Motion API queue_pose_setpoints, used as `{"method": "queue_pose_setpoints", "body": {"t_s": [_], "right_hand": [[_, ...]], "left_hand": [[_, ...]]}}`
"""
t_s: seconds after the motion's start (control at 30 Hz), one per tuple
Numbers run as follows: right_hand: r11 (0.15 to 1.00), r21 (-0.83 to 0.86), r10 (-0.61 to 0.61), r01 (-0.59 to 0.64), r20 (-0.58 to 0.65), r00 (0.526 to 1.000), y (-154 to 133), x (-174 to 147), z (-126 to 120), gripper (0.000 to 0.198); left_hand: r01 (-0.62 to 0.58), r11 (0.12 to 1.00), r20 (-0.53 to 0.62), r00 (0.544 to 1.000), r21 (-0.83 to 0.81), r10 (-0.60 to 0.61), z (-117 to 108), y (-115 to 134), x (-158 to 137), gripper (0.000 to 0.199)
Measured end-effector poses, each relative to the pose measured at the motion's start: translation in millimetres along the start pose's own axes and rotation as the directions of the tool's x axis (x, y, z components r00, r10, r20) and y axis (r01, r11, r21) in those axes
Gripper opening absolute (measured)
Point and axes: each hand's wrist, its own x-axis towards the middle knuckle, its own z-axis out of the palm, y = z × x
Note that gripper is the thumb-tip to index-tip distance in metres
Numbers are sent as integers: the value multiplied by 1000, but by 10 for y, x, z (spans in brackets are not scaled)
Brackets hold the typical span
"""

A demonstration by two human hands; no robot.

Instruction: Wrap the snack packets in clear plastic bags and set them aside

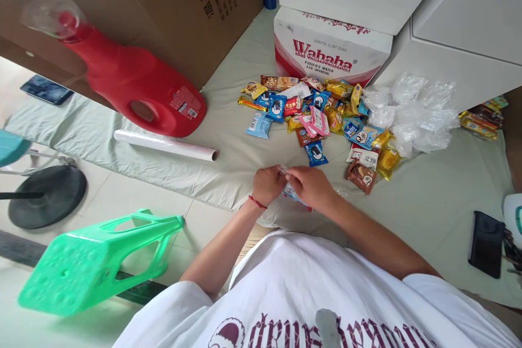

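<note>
Landmark: white-and-red Wahaha carton (332, 51); all places given from it, as the wearer faces it

Item 1: clear bag (290, 193), thin film, light-blue and red wrapping showing through; well in front of the carton, on the wearer's side, beyond the loose packets

Item 2: left hand (268, 185), red cord at wrist, in front of the carton; fingers curled tight, pinching the gathered film

Item 3: right hand (310, 185), in front of the carton and right of its partner; thumb and fingers grasping the same bag near its neck

Item 4: snack packets (316, 121), mixed colours, loosely heaped just before the carton's front face

Item 5: clear plastic bundle (424, 114), crumpled, right of the carton, beside the heap; contents cannot be told

Item 6: red bottle (142, 87), lying left of the carton, white roll (165, 144) beside it

Step in hand, as judged: working the bag's neck; knotted or loose, cannot tell, fingers cover it

Next move, as judged: calls for a firm two-handed pinch, little pull on the thin film, packet kept low in the bag
</note>
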Motion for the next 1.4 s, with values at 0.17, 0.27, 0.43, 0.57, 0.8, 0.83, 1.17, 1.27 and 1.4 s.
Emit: {"method": "queue_pose_setpoints", "body": {"t_s": [0.17, 0.27, 0.43, 0.57, 0.8, 0.83, 1.17, 1.27, 1.4], "right_hand": [[988, -151, -13, 29, 104, 994, -102, -339, 371, 54], [986, -158, -41, 61, 127, 991, -39, -379, 425, 55], [988, -75, -129, 134, 71, 989, 25, -408, 429, 52], [965, 48, -257, 256, 1, 967, 93, -506, 524, 60], [939, 172, -284, 299, -102, 953, 186, -695, 679, 49], [924, 199, -313, 326, -95, 945, 194, -739, 651, 41], [881, 410, 441, -238, -528, 726, 1007, -979, 191, 26], [894, 260, 435, -365, -308, 846, 1021, -947, 290, 40], [931, 114, 362, -348, -138, 922, 845, -1027, 410, 12]], "left_hand": [[-40, 957, 212, 972, -288, 105, -266, -185, 137, 19], [18, 854, 339, 922, -520, 187, -444, -247, 141, 21], [282, 673, 408, 913, -684, 32, -486, -179, -50, 37], [287, 684, 314, 945, -670, -89, -311, -4, -227, 35], [269, 702, 254, 959, -659, -130, 31, 394, -297, 22], [204, 769, 186, 976, -605, -112, 73, 420, -297, 24], [67, 997, -156, 985, -35, -72, 262, 470, -413, 33], [80, 997, -220, 973, 22, -73, 288, 443, -377, 59], [78, 996, -131, 989, 51, -71, 304, 437, -337, 40]]}}
